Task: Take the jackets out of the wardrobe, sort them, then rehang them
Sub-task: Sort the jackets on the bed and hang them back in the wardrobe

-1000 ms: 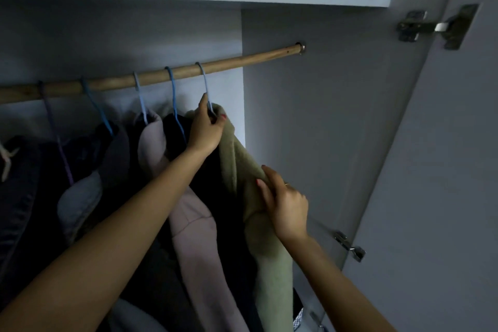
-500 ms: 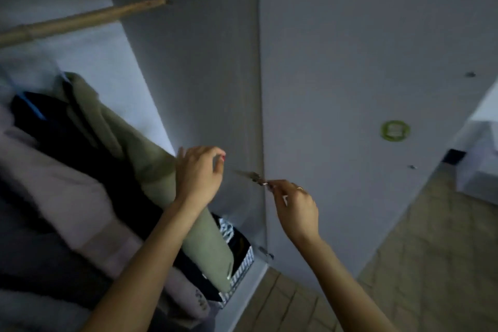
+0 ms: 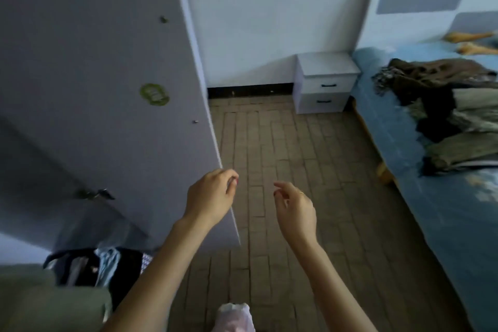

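Observation:
Both hands hang in mid-air over the floor and hold nothing. My left hand (image 3: pixel 213 194) has loosely curled fingers and sits right in front of the open wardrobe door's (image 3: pixel 107 89) edge. To its right, my right hand (image 3: pixel 295 207) is relaxed, with a ring on one finger. The sleeve of a green jacket (image 3: pixel 48 302) in the wardrobe fills the lower left corner. A pile of dark and olive jackets (image 3: pixel 452 116) lies on the bed (image 3: pixel 431 210) at the right.
Mixed clothes (image 3: pixel 94 269) sit low in the wardrobe behind the green jacket. A white two-drawer nightstand (image 3: pixel 326 81) stands against the far wall. A brick-patterned floor (image 3: pixel 283 156) runs between door and bed. A white-pink object (image 3: pixel 234 315) shows at the bottom edge.
My view has swung right, from the wardrobe rail to the room and bed. My left hand has let go of the green jacket's hanger and my right hand has left its sleeve.

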